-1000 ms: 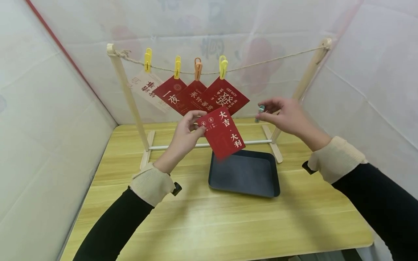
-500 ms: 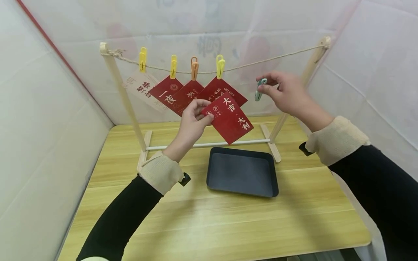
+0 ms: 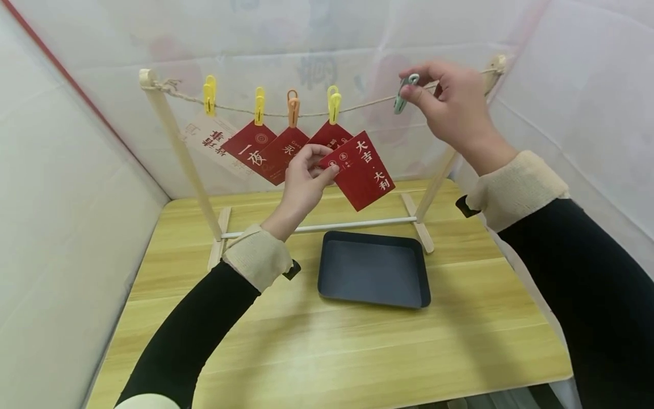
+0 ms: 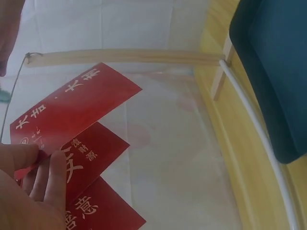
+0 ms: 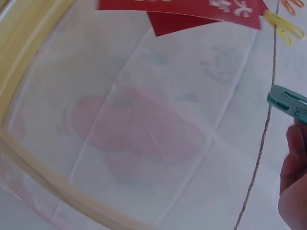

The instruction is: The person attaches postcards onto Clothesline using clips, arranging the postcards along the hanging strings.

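Between thumb and fingers, my left hand (image 3: 306, 179) pinches a red card (image 3: 364, 173) by its left corner. The card is printed with white characters and hangs tilted below the twine (image 3: 375, 104), partly covering the cards behind. My right hand (image 3: 455, 105) pinches a green clothespin (image 3: 406, 95) up at the height of the twine. In the right wrist view the green clothespin (image 5: 288, 101) overlaps the twine (image 5: 261, 148); I cannot tell whether it bites on it. The left wrist view has the held card (image 4: 79, 103) in front of other red cards (image 4: 103, 148).
Yellow clothespins (image 3: 260, 107) and an orange clothespin (image 3: 293, 109) hold several cards on the twine's left half. A wooden post (image 3: 179, 153) carries each end, with a white rod (image 3: 357, 224) joining the feet. A dark tray (image 3: 373, 272) lies on the wooden table (image 3: 357, 346).
My right hand has risen with the green clothespin from below the twine to its height. My left hand has lifted the red card a little, rightward and closer to the line.
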Motion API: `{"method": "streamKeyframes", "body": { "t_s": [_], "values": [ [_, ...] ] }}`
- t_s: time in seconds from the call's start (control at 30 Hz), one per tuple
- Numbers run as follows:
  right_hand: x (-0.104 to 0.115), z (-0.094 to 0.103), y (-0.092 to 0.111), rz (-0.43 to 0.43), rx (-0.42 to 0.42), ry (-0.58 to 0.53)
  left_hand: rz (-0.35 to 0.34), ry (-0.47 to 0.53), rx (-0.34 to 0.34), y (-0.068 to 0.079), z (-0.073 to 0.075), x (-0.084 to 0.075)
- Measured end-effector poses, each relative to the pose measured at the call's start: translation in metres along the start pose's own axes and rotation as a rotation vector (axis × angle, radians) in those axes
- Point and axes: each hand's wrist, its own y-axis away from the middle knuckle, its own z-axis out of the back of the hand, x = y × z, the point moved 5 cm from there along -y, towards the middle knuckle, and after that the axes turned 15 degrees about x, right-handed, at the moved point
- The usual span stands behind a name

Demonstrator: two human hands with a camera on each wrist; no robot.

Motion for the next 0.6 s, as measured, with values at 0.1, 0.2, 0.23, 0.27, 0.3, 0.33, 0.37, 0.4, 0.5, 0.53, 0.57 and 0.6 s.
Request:
{"method": "streamKeyframes", "body": {
  "t_s": [0.1, 0.2, 0.23, 0.27, 0.3, 0.33, 0.37, 0.4, 0.5, 0.53, 0.57, 0.6],
  "values": [
    [0.002, 0.002, -0.007, 0.042, -0.039, -0.015, -0.010, 0.001, -0.005, -0.002, -0.002, -0.002],
    [0.002, 0.003, -0.013, 0.066, -0.052, -0.046, -0.016, 0.028, -0.012, -0.006, -0.006, -0.005],
    [0.002, 0.004, -0.015, 0.069, -0.053, -0.048, -0.016, 0.038, -0.013, -0.007, -0.008, -0.005],
    [0.002, 0.004, -0.016, 0.067, -0.049, -0.047, -0.014, 0.046, -0.014, -0.009, -0.009, -0.006],
    [0.001, 0.003, -0.018, 0.063, -0.046, -0.045, -0.013, 0.054, -0.016, -0.010, -0.010, -0.006],
    [0.001, 0.003, -0.019, 0.058, -0.044, -0.044, -0.009, 0.059, -0.020, -0.011, -0.011, -0.006],
    [0.001, 0.002, -0.019, 0.050, -0.045, -0.045, -0.008, 0.066, -0.021, -0.012, -0.013, -0.005],
    [0.001, 0.001, -0.020, 0.044, -0.048, -0.045, -0.007, 0.069, -0.022, -0.013, -0.014, -0.005],
    [0.001, -0.001, -0.020, 0.044, -0.095, -0.072, -0.004, 0.074, -0.038, -0.014, -0.015, -0.005],
    [0.001, -0.002, -0.020, 0.045, -0.113, -0.089, -0.005, 0.074, -0.043, -0.014, -0.015, -0.005],
    [0.001, -0.003, -0.019, 0.048, -0.131, -0.109, -0.008, 0.075, -0.046, -0.015, -0.016, -0.005],
    [0.002, -0.004, -0.019, 0.048, -0.145, -0.137, -0.012, 0.073, -0.049, -0.015, -0.016, -0.006]
  ]
}}
